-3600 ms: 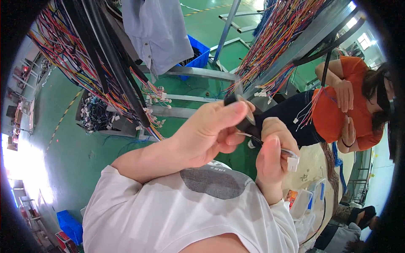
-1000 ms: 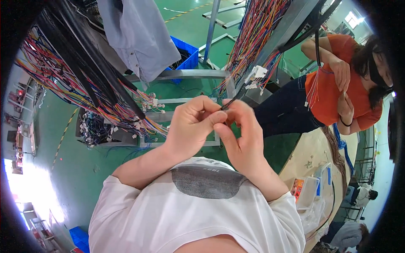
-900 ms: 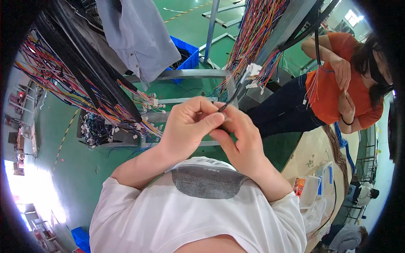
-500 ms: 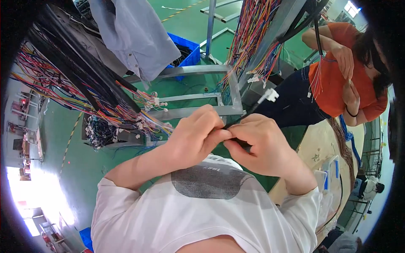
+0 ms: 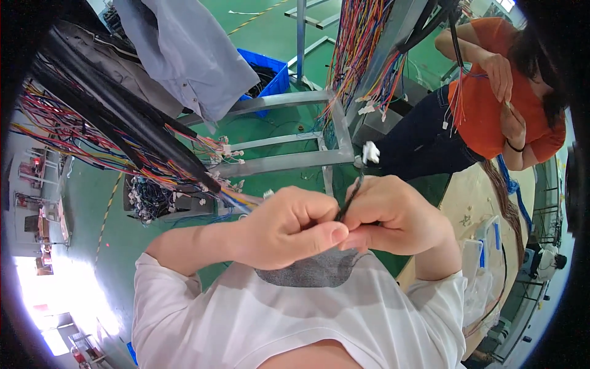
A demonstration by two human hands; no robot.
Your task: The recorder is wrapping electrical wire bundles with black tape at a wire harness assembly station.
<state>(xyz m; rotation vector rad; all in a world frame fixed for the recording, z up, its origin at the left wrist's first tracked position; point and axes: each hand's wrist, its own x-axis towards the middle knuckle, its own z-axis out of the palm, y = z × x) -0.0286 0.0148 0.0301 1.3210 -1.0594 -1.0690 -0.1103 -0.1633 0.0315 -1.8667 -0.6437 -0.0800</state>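
Observation:
My left hand [image 5: 298, 227] and my right hand [image 5: 390, 215] meet in front of my chest, thumbs nearly touching. Both are closed on a thin dark cable [image 5: 351, 198], which rises between them. A white plastic connector [image 5: 370, 152] tops the cable, pointing away from me. The cable's lower part is hidden inside my fingers. To the left of my hands hangs a thick wire bundle in black sleeving [image 5: 147, 126], with loose coloured wires and small white connectors at its end.
A grey metal frame [image 5: 289, 162] stands ahead, with a blue crate [image 5: 279, 77] behind it. Coloured wires [image 5: 359, 49] hang beyond. At right, a co-worker in an orange top [image 5: 485, 117] handles thin wires beside a wooden table [image 5: 455, 212]. A bin of dark cables [image 5: 150, 200] sits left.
Both hands have moved slightly nearer to me. The cable with its white connector has swung from slanting right to standing more upright, and the connector now sits lower and further left.

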